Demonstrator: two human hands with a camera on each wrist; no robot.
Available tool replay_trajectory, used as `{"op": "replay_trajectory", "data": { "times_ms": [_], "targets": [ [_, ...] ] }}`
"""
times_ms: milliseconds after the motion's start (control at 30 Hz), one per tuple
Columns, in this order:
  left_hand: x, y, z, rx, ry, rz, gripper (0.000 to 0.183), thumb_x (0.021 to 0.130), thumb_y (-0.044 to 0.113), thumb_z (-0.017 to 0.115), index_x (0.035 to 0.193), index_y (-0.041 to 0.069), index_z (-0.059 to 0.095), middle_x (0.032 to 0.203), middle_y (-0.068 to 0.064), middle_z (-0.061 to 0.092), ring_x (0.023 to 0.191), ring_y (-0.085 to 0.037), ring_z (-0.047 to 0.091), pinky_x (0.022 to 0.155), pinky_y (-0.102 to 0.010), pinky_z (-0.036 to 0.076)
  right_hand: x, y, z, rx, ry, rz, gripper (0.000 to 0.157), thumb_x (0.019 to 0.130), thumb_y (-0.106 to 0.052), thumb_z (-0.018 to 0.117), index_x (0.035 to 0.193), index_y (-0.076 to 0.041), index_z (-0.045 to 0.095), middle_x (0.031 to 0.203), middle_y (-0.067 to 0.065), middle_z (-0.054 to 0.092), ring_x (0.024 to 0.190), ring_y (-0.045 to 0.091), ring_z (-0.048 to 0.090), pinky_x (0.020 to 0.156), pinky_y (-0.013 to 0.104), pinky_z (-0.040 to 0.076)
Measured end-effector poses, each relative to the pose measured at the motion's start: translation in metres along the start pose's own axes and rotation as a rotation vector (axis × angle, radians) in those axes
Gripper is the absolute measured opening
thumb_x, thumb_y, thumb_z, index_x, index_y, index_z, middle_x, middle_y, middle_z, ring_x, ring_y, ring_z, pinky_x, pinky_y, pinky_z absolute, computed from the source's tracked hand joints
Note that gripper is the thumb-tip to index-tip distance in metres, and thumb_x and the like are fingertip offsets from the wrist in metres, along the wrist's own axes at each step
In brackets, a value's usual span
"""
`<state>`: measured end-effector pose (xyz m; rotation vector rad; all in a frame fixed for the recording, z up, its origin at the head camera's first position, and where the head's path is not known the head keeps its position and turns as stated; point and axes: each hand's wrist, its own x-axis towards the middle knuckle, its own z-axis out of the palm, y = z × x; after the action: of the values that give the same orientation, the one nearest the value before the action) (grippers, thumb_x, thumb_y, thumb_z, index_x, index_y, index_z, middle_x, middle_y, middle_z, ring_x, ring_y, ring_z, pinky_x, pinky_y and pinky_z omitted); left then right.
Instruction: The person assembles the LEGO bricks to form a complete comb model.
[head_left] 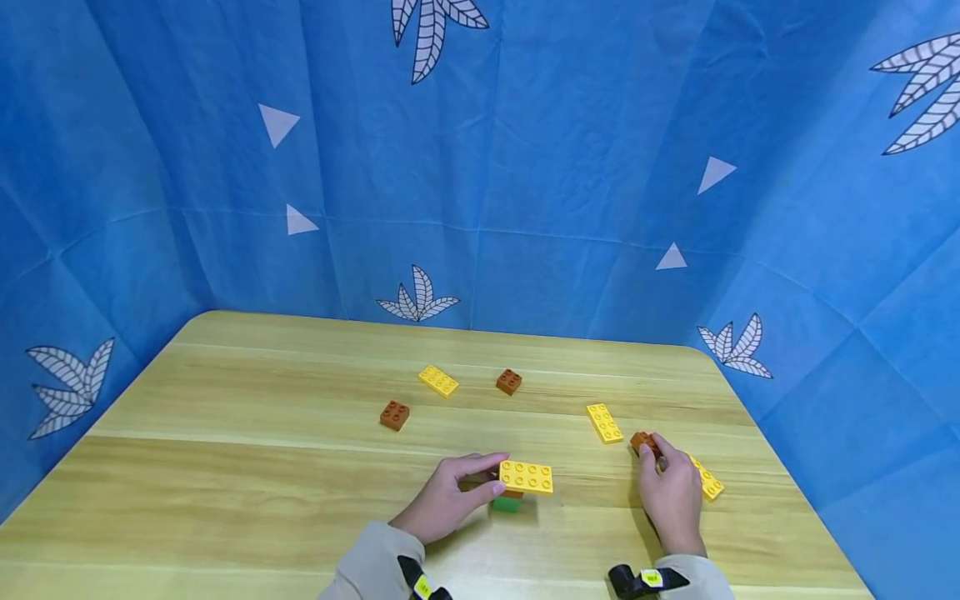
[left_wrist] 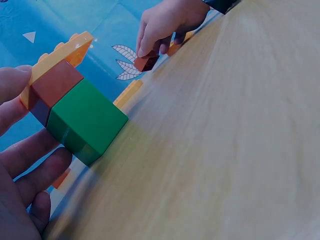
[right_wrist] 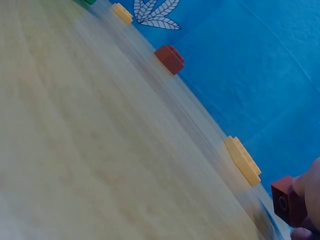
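At left, the left hand [head_left: 448, 500] pinches the near end of a yellow plate [head_left: 526, 477] seated on a brown brick [left_wrist: 56, 82] and green block [left_wrist: 92, 117], stacked on the table [head_left: 225, 500]; pressure on the plate's unsupported right-hand overhang could, in my judgement, tip the stack. At right, the right hand [head_left: 670, 492] grips a second brown brick [head_left: 642, 442], tilted, near a loose yellow plate [head_left: 604, 423]; a slack fingertip hold could drop it.
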<state>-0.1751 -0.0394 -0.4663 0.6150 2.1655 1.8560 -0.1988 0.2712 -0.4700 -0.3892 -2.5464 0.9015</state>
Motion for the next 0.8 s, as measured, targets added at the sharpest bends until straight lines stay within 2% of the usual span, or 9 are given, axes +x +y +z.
{"op": "replay_trajectory", "data": {
  "times_ms": [167,433,567,800],
  "targets": [
    [0.0002,0.0001,-0.0001,0.000,-0.002,0.006,0.047,0.092,0.029,0.061,0.135,0.011,0.052,0.133,-0.005,0.056,0.114,-0.016,0.056,0.097,-0.024,0.042,-0.0011,-0.0022,-0.0002,0.017,0.007,0.002,0.038,0.096,-0.017,0.051,0.127,0.003,0.056,0.115,0.029,0.057,0.102,0.042,0.055,0.084,0.054,0.042],
    [-0.0003,0.0004,0.0004,-0.003,0.002,-0.006,0.046,0.091,0.029,0.062,0.134,0.013,0.053,0.130,0.000,0.058,0.112,-0.015,0.057,0.096,-0.023,0.043,-0.0027,-0.0050,0.0010,0.078,0.022,-0.035,0.037,0.097,-0.021,0.052,0.128,-0.001,0.056,0.117,0.025,0.058,0.101,0.036,0.055,0.084,0.052,0.042],
    [-0.0006,0.0010,0.0006,-0.006,0.002,-0.012,0.046,0.091,0.029,0.062,0.134,0.013,0.053,0.131,0.000,0.058,0.114,-0.016,0.056,0.097,-0.026,0.042,-0.0021,-0.0051,0.0014,0.101,0.023,-0.040,0.037,0.097,-0.022,0.053,0.129,-0.002,0.056,0.118,0.023,0.058,0.102,0.035,0.055,0.085,0.051,0.042],
    [-0.0011,0.0013,0.0006,-0.003,0.002,-0.024,0.046,0.091,0.031,0.062,0.134,0.016,0.053,0.133,0.000,0.056,0.115,-0.015,0.055,0.098,-0.028,0.042,-0.0030,-0.0069,-0.0004,0.133,-0.009,-0.044,0.039,0.098,-0.023,0.050,0.131,-0.003,0.054,0.122,0.022,0.056,0.106,0.034,0.054,0.088,0.050,0.041]
  ]
}}
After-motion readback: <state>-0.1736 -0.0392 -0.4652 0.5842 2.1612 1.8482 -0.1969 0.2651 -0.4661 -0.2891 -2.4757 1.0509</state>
